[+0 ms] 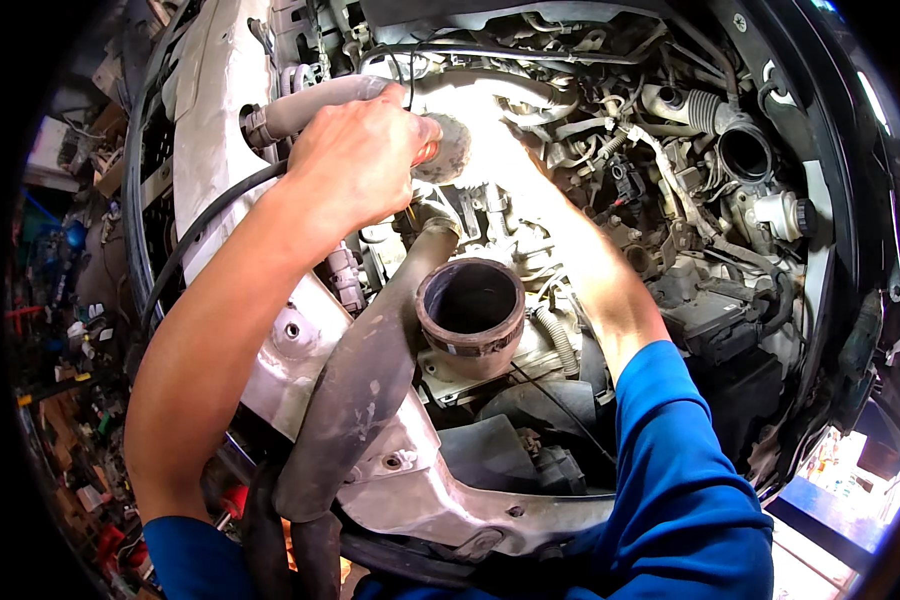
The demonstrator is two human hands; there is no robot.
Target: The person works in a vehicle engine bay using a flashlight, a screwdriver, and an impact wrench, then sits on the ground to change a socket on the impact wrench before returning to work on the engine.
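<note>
My left hand [362, 150] reaches over the engine bay with its fingers curled closed beside a round grey part [444, 148]. Whether they grip that part or something hidden behind it is unclear. My right hand [500, 145] comes in from the other side and is washed out by glare, so its fingers do not show. Just beyond my left hand runs a grey hose [315, 105]. Below the hands, a wide open-ended rubber duct [472, 345] with a clamp band points upward. A long thick hose [365, 370] slants past it, under my left forearm.
A black cable [205, 220] curves by my left forearm. The pale front frame [410, 480] borders the bay. At right are a ribbed intake hose [705, 110], a capped white reservoir [782, 215] and a black fender edge [840, 130]. Cluttered tools and parts [80, 400] lie far left.
</note>
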